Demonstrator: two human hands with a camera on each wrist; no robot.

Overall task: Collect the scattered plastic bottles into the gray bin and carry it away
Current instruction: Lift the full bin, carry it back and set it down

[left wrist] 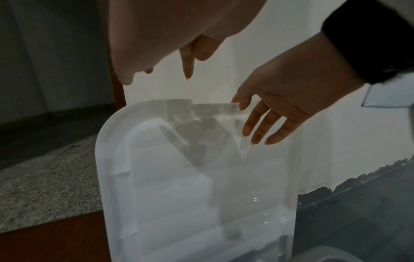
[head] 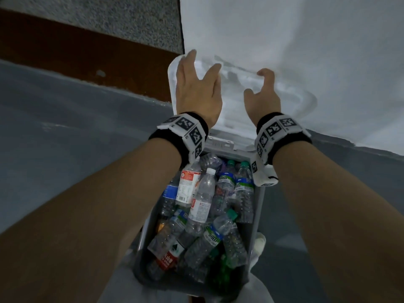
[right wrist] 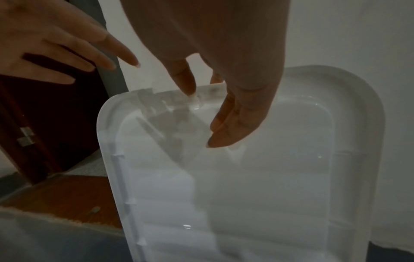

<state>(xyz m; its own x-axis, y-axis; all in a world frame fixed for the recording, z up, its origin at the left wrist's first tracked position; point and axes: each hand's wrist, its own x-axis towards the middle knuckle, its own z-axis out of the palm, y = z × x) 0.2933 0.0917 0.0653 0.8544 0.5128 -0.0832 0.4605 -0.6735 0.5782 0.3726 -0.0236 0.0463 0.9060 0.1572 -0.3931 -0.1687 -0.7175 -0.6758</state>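
The gray bin [head: 259,206] sits on the floor [head: 65,132] right below you, between your forearms, and it is packed with plastic bottles [head: 203,206] lying at all angles, clear ones with white, green and blue caps and mixed labels. Its white lid [head: 236,106] is swung up on the far side, standing against the white wall [head: 306,51] with its ribbed underside facing you.

Your left hand [head: 196,88] is up at the lid's left part, fingers straight and spread; from the wrist views they hang just off the plastic and hold nothing. Your right hand [head: 263,92] reaches the lid's top edge with fingers loosely bent; in the right wrist view the fingertips [right wrist: 190,92] touch the raised clip at that edge, but no real hold on it shows. Both wrists carry black bands [head: 181,136] with square printed markers.

To the left of the lid a dark reddish-brown strip [head: 76,47] runs along the base of a speckled gray surface [head: 98,14].
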